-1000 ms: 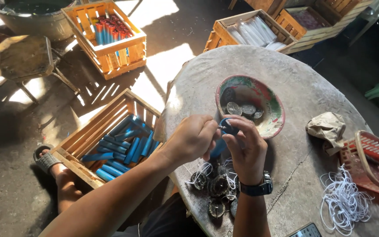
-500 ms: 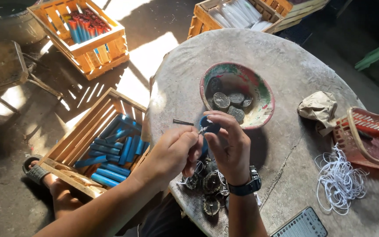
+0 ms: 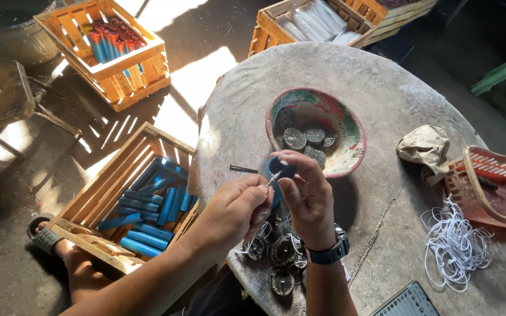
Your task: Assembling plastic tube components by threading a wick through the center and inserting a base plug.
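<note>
Sunlit dirt floor surrounds a round, worn stone-grey table (image 3: 382, 105), seen from the head camera looking down. Both hands meet over the table's near edge. The right hand (image 3: 308, 196), a dark watch (image 3: 329, 253) on its wrist, pinches a short blue tube (image 3: 281, 171) between thumb and fingers, holding it upright just in front of a chipped painted bowl (image 3: 346, 146). The left hand (image 3: 235, 213) is closed in a fingertip pinch on something thin and pale at the tube's side; it looks like a bit of string or wire, though it is too small to tell.

Inside the bowl lie several flat grey discs (image 3: 304, 140). A small dark stick (image 3: 243, 169) rests on the table left of the tube. Below the hands sits a cluster of dark round pieces (image 3: 279, 251) tied with pale thread. To the right lie a crumpled brown paper (image 3: 426, 146), a tangle of white string (image 3: 455, 243) and a red plastic basket (image 3: 496, 187).

On the floor, a wooden crate (image 3: 106, 193) beside the table holds more blue tubes (image 3: 147, 210); another crate (image 3: 127, 76) farther off holds red-and-blue tubes standing on end.
</note>
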